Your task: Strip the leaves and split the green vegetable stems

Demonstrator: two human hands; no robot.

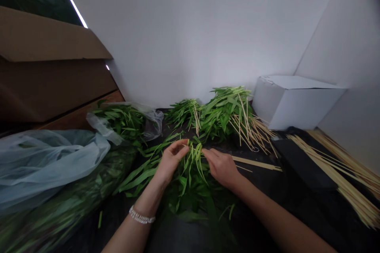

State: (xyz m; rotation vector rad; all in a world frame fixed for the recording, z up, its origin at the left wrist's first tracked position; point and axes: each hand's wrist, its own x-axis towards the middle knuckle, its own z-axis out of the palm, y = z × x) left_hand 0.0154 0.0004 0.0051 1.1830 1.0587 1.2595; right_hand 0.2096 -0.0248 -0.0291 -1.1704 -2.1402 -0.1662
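My left hand (174, 155), with a beaded bracelet on its wrist, pinches the left side of a row of pale green stems (194, 151). At the right side of the same stems, my right hand (219, 164) is closed, its fingertips touching them. The long leaves (190, 189) hang down from the stems toward me. A thin stick seems to cross at the stems, though my fingers hide most of it. More loose leaves (142, 176) lie left of and beneath my left hand.
Leaf bundles on sticks (225, 110) lie at the back. Bags of greens (124, 120) and a bluish plastic bag (56, 166) are on the left, below a cardboard box (53, 83). To the right are a white box (299, 99), a black block (305, 164) and many sticks (341, 182).
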